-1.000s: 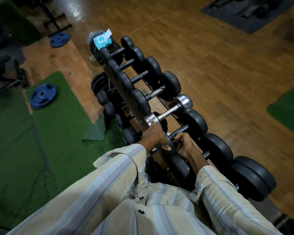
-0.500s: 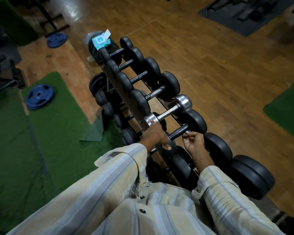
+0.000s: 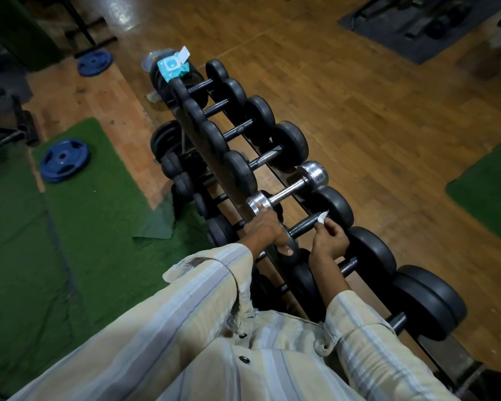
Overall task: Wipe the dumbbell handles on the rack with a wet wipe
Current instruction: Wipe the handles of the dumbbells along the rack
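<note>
A person in a striped shirt is looking down along a dumbbell rack (image 3: 203, 146) that is holding a row of black dumbbells and one shiny chrome dumbbell (image 3: 287, 189). The left hand (image 3: 265, 230) is curling over the near weight of a black dumbbell, gripping it, while the right hand (image 3: 329, 241) is pinching a small white wet wipe (image 3: 323, 216) against the far end of that dumbbell's dark handle (image 3: 304, 225). A blue wipe packet (image 3: 172, 65) with its flap open is sitting on the weights at the far end of the rack, and blue weight plates (image 3: 64, 160) are lying on the green mat (image 3: 70, 241) and the floor to the left.
</note>
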Demonstrator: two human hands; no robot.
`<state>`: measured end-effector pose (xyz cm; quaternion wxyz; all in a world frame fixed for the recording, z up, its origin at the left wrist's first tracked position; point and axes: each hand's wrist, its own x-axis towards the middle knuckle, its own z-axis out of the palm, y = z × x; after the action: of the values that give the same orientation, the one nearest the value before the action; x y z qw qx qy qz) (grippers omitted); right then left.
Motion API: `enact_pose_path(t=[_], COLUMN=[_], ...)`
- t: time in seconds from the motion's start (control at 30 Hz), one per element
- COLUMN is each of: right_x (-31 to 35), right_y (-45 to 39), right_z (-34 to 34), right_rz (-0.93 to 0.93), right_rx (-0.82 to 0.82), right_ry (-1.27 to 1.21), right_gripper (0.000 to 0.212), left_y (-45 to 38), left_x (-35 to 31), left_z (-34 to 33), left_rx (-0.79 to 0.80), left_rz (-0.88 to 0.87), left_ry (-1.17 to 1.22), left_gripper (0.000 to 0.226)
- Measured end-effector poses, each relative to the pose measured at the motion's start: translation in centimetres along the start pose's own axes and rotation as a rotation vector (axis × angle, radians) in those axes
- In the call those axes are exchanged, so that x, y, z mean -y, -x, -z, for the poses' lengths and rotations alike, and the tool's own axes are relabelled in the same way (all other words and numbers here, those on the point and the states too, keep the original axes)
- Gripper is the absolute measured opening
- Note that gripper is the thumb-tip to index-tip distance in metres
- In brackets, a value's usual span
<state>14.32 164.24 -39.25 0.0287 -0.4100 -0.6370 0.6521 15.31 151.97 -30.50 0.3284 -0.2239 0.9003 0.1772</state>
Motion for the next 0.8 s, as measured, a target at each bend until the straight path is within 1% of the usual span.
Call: enact_pose_path(t=[0.17,0.27,0.37,0.4,0.47,0.53,0.6,0.7,0.8], right_x=[-0.2,-0.1,0.1,0.3,0.9,1.7,2.1,2.3,2.5], right_y=[0.0,0.5,0.4,0.1,-0.3,-0.7,-1.0,-1.7,-2.1], right_z=[0.6,0.9,1.1,1.0,0.7,0.2,0.0,0.6,1.4], right_rz=[0.402,0.593,0.683,0.694,0.718,0.731,0.736,0.753,0.879], right_rx=[0.134,0.227,0.327,0.364,0.460,0.563,0.714,0.986,1.126], right_ry=[0.393,0.661,0.969,1.069,1.214,1.304,1.345,1.287,1.282], right_gripper=[0.045,0.060,0.074,0.075,0.068,0.054,0.048,0.052,0.060], left_y=[-0.2,-0.3,-0.4,-0.4,-0.5,-0.6,-0.6,-0.7,-0.7], left_x=[-0.2,-0.1,0.1,0.1,0.2,0.3,0.3,0.1,0.1], left_z=[0.0,0.1,0.0,-0.1,-0.2,-0.2,-0.1,-0.2,-0.3], left_rx=[0.014,0.015,0.005,0.003,0.005,0.013,0.016,0.019,0.009], left_rz=[0.014,0.014,0.006,0.007,0.007,-0.005,-0.003,0.009,0.020], left_ry=[-0.012,-0.011,0.002,0.008,0.017,0.018,0.018,0.006,0.003], left_gripper=[0.105,0.100,0.094,0.093,0.096,0.101,0.103,0.105,0.103])
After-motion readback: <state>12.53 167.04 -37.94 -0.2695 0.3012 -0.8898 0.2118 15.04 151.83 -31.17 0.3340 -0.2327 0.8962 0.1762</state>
